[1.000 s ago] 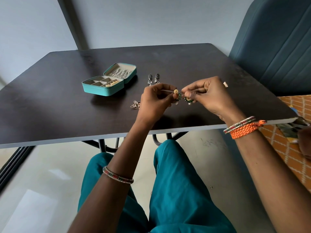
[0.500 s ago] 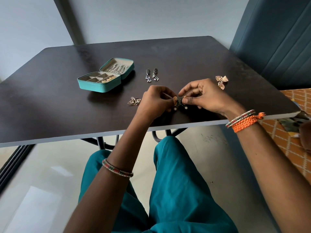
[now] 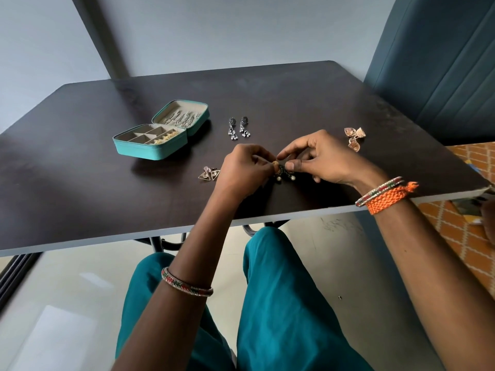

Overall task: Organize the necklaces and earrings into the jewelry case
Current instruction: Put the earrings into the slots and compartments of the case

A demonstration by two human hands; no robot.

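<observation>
From my head camera I look down at a dark table (image 3: 80, 188). My knees in teal pants (image 3: 281, 303) show under it.

My left hand (image 3: 245, 172) is low over the table, near the front edge. Its fingers are curled and they pinch a pair of small dark green earrings (image 3: 283, 174) at a little gold part on top. My right hand (image 3: 321, 159) is just beside it. Its thumb and first finger pinch the same earrings from the other side. The other fingers of my right hand are bent and loose. Two small white beads hang from the earrings, right down by the table top. I cannot tell if they touch it.

The teal jewelry case (image 3: 160, 132) lies open on the table, to the left of my hands and farther back. Its lid part holds some silver pieces. Its bottom part has small boxes inside, and gold bits sit in the ones on the right side.

A pair of silver drop earrings (image 3: 239, 127) lies flat between the case and my hands. A pair of triangle earrings (image 3: 209, 174) lies just left of my left hand. A pair of rose gold earrings (image 3: 355, 137) lies to the right, behind my right hand.

I have an orange braided band (image 3: 388, 199) and a thin bangle on my right wrist, and a bangle (image 3: 186, 286) on my left arm.
</observation>
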